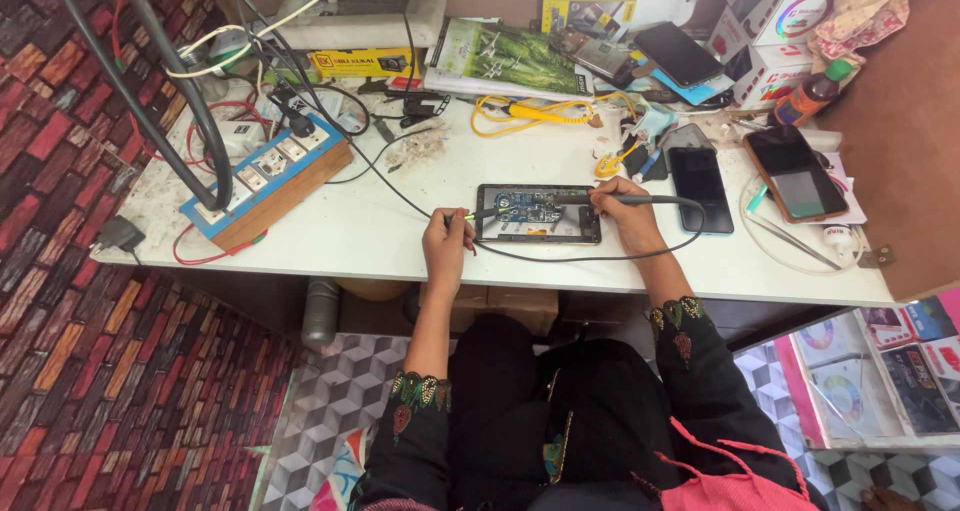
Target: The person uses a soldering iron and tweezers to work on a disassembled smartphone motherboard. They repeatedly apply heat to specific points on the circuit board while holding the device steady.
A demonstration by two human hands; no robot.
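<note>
An opened phone [538, 214] with its circuit board exposed lies on the white workbench [380, 241] in front of me. My left hand [446, 239] pinches a thin green-tipped tool [470, 214] at the phone's left edge. My right hand [622, 211] grips a black corded soldering iron [640, 200], its tip over the phone's right part. The iron's cable loops around the phone's near side and runs away to the left.
A blue-and-wood power strip [265, 178] sits at the left with thick cables. Several phones [700, 186] [795, 171] lie to the right, with tweezers [795, 241], a bottle [812, 93], boxes and a yellow-handled tool [530, 111] at the back.
</note>
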